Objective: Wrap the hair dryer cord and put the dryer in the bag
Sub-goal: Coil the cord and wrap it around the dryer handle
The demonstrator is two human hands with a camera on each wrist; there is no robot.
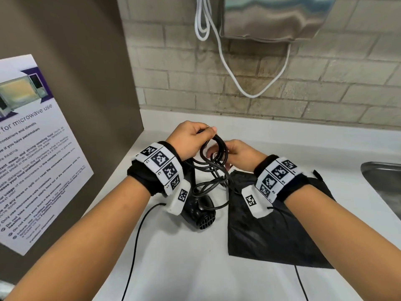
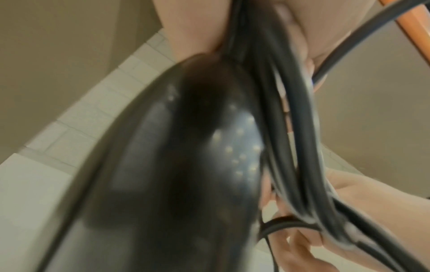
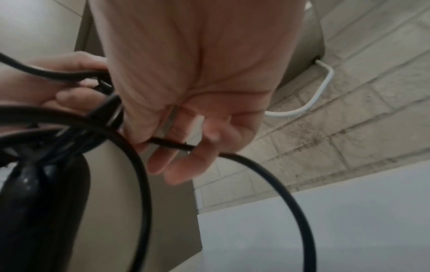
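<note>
From the head view, the left grip (image 1: 191, 137) clamped the coiled hair dryer cord (image 1: 213, 161) above a white tabletop (image 1: 195, 268); the hair dryer (image 1: 200, 211) hung below it, the black bag (image 1: 271, 231) under the right grip (image 1: 238, 155). Brick wall (image 1: 282, 94) behind. In the right wrist view, its fingers (image 3: 186, 162) pinched one strand.

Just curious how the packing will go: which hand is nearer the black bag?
Right. The right hand works the cord just above the black bag's top edge; the left hand grips the coils farther left, over the hair dryer.
</note>
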